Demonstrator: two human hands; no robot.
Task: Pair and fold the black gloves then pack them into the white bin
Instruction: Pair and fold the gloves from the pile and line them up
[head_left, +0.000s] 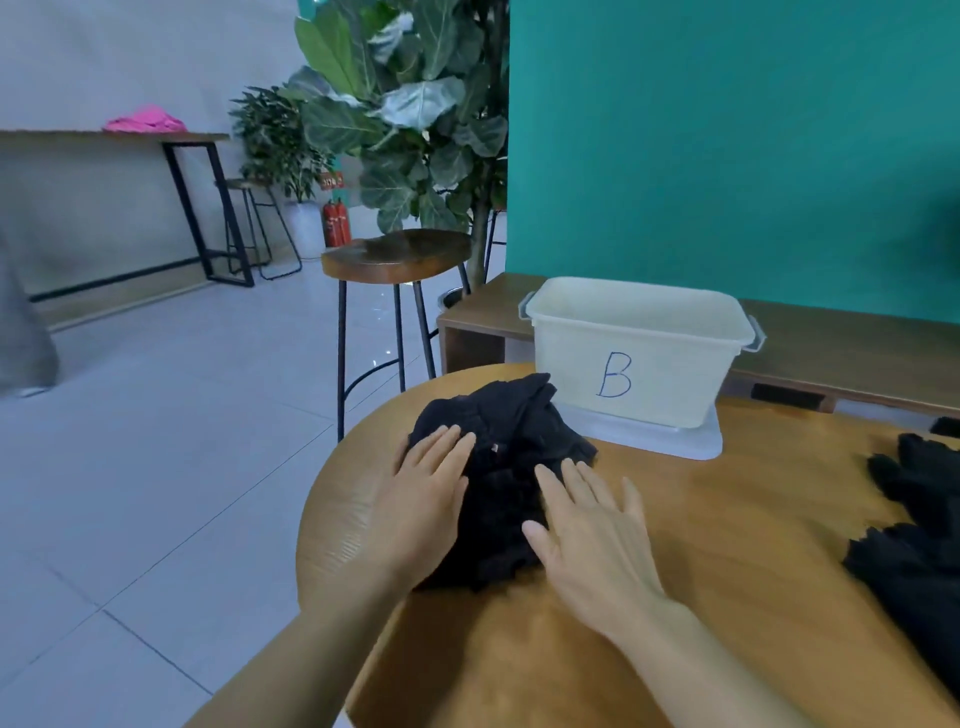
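Observation:
A heap of black gloves (511, 447) lies on the round wooden table (727, 545) near its left edge. My left hand (423, 493) lies flat on the heap's left side with straight fingers. My right hand (592, 540) presses flat on its right side, fingers spread. Just behind the heap stands the white bin (644, 358), marked with a blue "B", resting on its clear lid (649, 439). The bin's inside is hidden from this angle. More black gloves (919, 530) lie at the table's right edge.
A wooden bar stool (397, 254) stands left of the table on the tiled floor. A low wooden bench (852, 338) runs behind the bin against a teal wall. Leafy plants (410, 109) stand at the back, and a far counter holds pink cloth (145, 119).

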